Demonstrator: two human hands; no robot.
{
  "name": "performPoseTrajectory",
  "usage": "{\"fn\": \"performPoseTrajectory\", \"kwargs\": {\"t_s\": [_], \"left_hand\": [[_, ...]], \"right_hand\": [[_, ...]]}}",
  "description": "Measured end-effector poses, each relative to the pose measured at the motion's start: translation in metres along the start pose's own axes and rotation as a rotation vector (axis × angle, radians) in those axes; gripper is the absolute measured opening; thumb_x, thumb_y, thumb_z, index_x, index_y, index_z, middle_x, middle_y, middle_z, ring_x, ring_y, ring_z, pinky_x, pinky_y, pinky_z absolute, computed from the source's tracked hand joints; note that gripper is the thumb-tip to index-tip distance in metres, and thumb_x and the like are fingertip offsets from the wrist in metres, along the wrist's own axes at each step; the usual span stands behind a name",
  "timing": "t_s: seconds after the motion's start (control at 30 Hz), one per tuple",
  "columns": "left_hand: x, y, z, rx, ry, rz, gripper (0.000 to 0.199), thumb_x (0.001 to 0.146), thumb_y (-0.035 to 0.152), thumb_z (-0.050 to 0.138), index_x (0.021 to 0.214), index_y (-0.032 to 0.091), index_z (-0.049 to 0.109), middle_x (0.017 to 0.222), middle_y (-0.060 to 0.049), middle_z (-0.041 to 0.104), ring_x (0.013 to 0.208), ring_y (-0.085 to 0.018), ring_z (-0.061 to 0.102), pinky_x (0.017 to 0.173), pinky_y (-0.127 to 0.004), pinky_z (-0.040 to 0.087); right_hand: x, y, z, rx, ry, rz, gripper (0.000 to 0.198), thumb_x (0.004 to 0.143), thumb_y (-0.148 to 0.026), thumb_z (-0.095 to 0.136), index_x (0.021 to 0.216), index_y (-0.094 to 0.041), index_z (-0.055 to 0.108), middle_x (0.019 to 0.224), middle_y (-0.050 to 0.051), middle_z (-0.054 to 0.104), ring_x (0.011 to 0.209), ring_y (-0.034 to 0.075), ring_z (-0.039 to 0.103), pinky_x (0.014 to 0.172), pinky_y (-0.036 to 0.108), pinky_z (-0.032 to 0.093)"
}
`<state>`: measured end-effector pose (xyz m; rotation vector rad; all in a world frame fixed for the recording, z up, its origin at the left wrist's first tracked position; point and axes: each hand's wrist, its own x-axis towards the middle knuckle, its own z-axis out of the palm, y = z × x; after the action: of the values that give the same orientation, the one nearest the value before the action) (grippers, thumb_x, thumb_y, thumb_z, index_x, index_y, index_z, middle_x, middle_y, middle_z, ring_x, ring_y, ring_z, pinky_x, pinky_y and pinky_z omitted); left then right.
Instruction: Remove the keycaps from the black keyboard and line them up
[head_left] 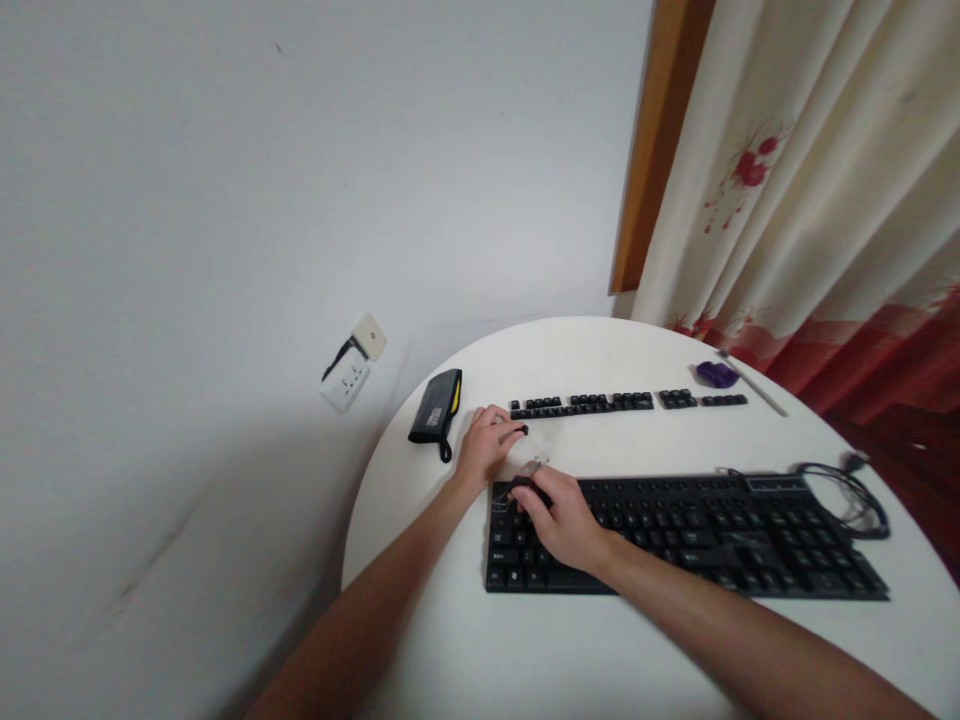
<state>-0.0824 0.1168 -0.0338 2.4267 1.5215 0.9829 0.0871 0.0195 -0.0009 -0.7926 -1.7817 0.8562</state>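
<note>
A black keyboard lies on the white round table. Pinched between the fingertips of my left hand is a small black keycap, just below a row of removed keycaps. My right hand is over the keyboard's upper left corner, its fingers wrapped round a small tool with a dark handle and thin, wire-like ends; it looks like a keycap puller. Some of the keys under my right hand are hidden.
Left of the keycaps lies a black pouch with a loop. A purple cloth and a white stick-like thing rest at the back right. The keyboard's coiled cable sits on the right. Wall sockets are at the left.
</note>
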Motion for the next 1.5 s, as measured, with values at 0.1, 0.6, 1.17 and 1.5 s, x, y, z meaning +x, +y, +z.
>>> {"fn": "performPoseTrajectory", "kwargs": {"t_s": [0.1, 0.6, 1.17, 1.5], "left_hand": [[0.0, -0.001, 0.001, -0.001, 0.029, -0.024, 0.013, 0.085, 0.025, 0.069, 0.095, 0.027, 0.076, 0.097, -0.003, 0.061, 0.095, -0.02, 0.052, 0.089, -0.036, 0.046], [0.002, 0.001, -0.002, 0.01, 0.044, -0.028, 0.012, 0.085, 0.024, 0.069, 0.095, 0.024, 0.075, 0.094, -0.003, 0.067, 0.094, -0.021, 0.056, 0.086, -0.034, 0.047], [0.01, 0.01, -0.002, 0.102, 0.059, -0.043, 0.035, 0.084, 0.04, 0.068, 0.117, 0.029, 0.068, 0.127, -0.006, 0.047, 0.119, -0.027, 0.04, 0.108, -0.044, 0.036], [0.009, 0.009, -0.003, 0.12, 0.072, -0.026, 0.036, 0.079, 0.041, 0.073, 0.113, 0.028, 0.07, 0.128, -0.006, 0.047, 0.119, -0.028, 0.04, 0.107, -0.043, 0.036]], "right_hand": [[-0.001, 0.001, 0.0, -0.006, -0.001, -0.008, 0.024, 0.096, -0.024, 0.048, 0.073, -0.021, 0.052, 0.071, 0.001, 0.055, 0.066, 0.016, 0.052, 0.064, 0.028, 0.041], [-0.002, 0.0, 0.0, -0.009, -0.013, 0.008, 0.024, 0.097, -0.025, 0.049, 0.073, -0.021, 0.051, 0.071, 0.001, 0.054, 0.066, 0.017, 0.052, 0.064, 0.028, 0.04], [-0.001, 0.002, 0.001, -0.008, 0.009, -0.045, 0.023, 0.095, -0.021, 0.05, 0.072, -0.021, 0.046, 0.069, -0.001, 0.051, 0.064, 0.014, 0.048, 0.062, 0.026, 0.038], [-0.001, 0.003, 0.002, -0.013, 0.001, -0.038, 0.025, 0.095, -0.023, 0.05, 0.072, -0.021, 0.044, 0.068, -0.002, 0.048, 0.063, 0.014, 0.046, 0.061, 0.026, 0.037]]}}
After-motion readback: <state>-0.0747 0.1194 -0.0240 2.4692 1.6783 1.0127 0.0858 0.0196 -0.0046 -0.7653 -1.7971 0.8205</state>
